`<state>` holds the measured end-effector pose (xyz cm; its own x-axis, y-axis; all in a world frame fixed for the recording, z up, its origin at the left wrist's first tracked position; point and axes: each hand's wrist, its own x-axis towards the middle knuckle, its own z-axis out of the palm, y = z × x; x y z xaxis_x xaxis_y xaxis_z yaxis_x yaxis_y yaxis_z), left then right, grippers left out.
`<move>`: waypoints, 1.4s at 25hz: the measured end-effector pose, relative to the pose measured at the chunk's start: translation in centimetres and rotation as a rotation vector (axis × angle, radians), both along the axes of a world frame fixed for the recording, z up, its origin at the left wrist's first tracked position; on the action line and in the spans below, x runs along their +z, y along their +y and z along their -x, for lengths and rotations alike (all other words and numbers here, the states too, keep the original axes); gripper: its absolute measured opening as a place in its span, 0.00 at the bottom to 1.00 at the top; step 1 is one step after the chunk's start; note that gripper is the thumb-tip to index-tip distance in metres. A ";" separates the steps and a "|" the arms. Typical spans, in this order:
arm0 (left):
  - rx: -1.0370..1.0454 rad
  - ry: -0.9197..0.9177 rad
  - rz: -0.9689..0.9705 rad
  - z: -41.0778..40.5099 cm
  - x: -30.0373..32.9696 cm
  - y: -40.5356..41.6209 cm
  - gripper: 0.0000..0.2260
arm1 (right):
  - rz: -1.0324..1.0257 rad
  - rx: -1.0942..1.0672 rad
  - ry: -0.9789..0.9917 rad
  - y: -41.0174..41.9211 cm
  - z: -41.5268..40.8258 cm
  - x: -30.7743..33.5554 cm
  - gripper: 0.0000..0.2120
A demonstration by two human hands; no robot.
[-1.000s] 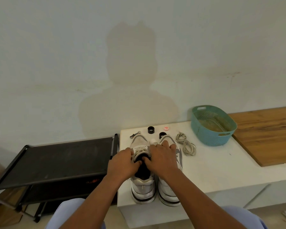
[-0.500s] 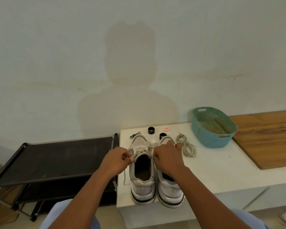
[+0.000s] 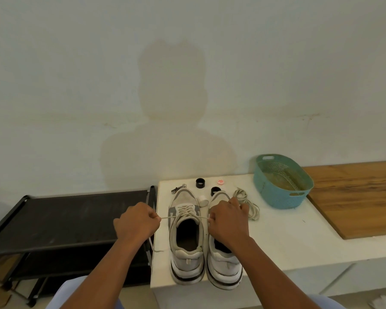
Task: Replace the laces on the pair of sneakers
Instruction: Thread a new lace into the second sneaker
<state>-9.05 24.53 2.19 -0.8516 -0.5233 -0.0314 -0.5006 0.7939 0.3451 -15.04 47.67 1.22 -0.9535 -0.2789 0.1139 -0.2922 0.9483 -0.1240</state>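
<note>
Seen from above: white counter (image 3: 288, 237) beside black shoe rack (image 3: 65, 219), teal basket (image 3: 281, 190) at rear. Paired sneakers (image 3: 186, 237) side by side near front edge, spare laces (image 3: 246, 202) coiled just right of them. Left hand (image 3: 136, 221) and right hand (image 3: 227, 219), fingers pinching opposite ends of old lace (image 3: 183, 217), drawn taut across left shoe. Judged best: equal, gentle outward pull, loosening eyelets row by row.
</note>
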 end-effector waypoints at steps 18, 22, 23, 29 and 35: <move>0.017 0.010 -0.319 0.7 0.3 -0.7 0.10 | 0.330 -0.069 -0.110 -0.5 0.7 0.5 0.13; -0.013 0.300 -0.735 1.0 1.4 -0.2 0.14 | 0.709 0.055 -0.126 -1.2 1.0 0.9 0.18; -0.021 0.347 -0.783 1.2 1.6 0.1 0.14 | 0.852 0.094 -0.232 -1.5 0.9 1.3 0.17; -0.134 0.389 -1.029 2.6 2.2 1.7 0.08 | 1.354 0.171 -0.675 -2.7 1.3 2.9 0.10; -0.278 0.393 -1.033 4.3 1.7 1.6 0.13 | 1.299 0.103 -0.719 -4.3 3.3 1.1 0.14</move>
<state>-13.40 26.11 3.90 -0.9801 -0.1938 -0.0426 -0.0640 0.1056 0.9923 -18.32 43.36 2.34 -0.8951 -0.4216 -0.1454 0.1400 0.0439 -0.9892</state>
